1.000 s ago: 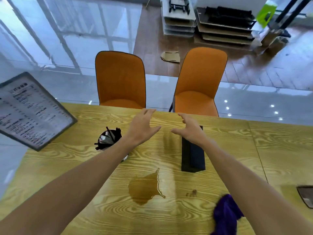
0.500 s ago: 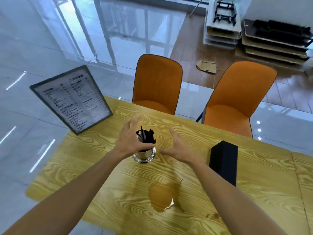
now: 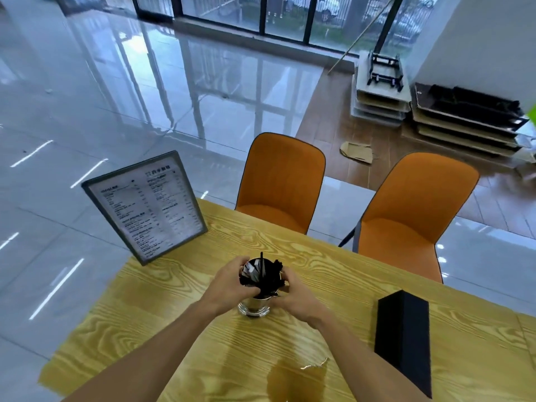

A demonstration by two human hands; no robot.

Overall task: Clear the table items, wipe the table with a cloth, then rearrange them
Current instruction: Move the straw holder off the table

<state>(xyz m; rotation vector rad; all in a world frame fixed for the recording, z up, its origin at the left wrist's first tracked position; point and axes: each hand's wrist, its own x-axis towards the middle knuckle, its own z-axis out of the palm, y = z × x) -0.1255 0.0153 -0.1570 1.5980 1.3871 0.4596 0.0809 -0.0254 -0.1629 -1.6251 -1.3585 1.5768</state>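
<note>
A shiny metal cup (image 3: 254,306) full of black utensils and packets stands near the middle of the yellow wooden table (image 3: 174,309). My left hand (image 3: 232,282) wraps its left side and my right hand (image 3: 293,297) wraps its right side, both closed around its upper part. A framed menu stand (image 3: 145,206) leans at the table's far left corner. A tall black box (image 3: 404,339) stands to the right. A brown liquid spill (image 3: 293,381) lies on the wood in front of the cup. No cloth is in view.
Two orange chairs (image 3: 282,181) (image 3: 412,210) stand at the table's far side. Glossy tiled floor (image 3: 87,111) surrounds the table on the left. Stacked boards and frames (image 3: 380,91) sit by the far wall at the right, near a scrap of cardboard (image 3: 356,152).
Both hands have closed in on the metal cup from either side and now grip it. The camera view has swung left and up, so the purple cloth has dropped out of sight.
</note>
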